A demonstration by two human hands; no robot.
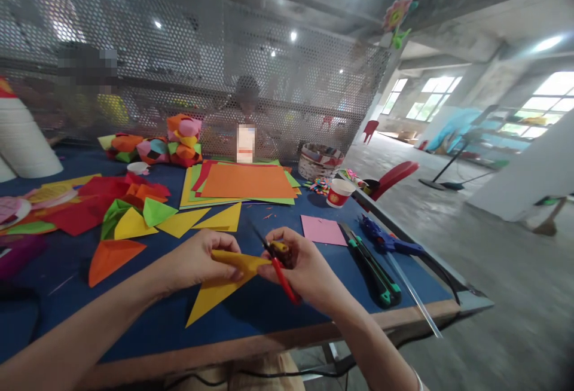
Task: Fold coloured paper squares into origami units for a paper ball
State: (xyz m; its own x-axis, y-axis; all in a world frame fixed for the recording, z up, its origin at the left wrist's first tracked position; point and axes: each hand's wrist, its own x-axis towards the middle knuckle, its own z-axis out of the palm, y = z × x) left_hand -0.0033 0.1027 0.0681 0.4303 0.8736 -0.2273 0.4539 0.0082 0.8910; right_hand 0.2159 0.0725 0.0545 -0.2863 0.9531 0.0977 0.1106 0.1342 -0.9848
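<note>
- My left hand (201,259) is clamped on a folded yellow paper (215,292), thumb on top, fingers underneath.
- The yellow paper is held just above the near edge of the desk (269,313). Its long point hangs down and to the left.
- My right hand (305,268) is closed around the red handles of the scissors (280,271). The dark blades point up and away from me, at the right end of the paper. I cannot tell whether the blades are parted.
- The two hands are close together, meeting at the paper.
- To the right of my right hand: a pink sheet (323,229), then a green and black utility knife (372,268), then a blue glue gun (388,241).
- To the left: an orange triangle (112,256), with yellow triangles (179,222) beyond it.
- Further back: a stack of coloured sheets (246,182) with orange on top, a red and white cup (339,192) and a woven basket (319,161).
- A perforated metal screen (224,80) stands along the far edge of the desk.
</note>
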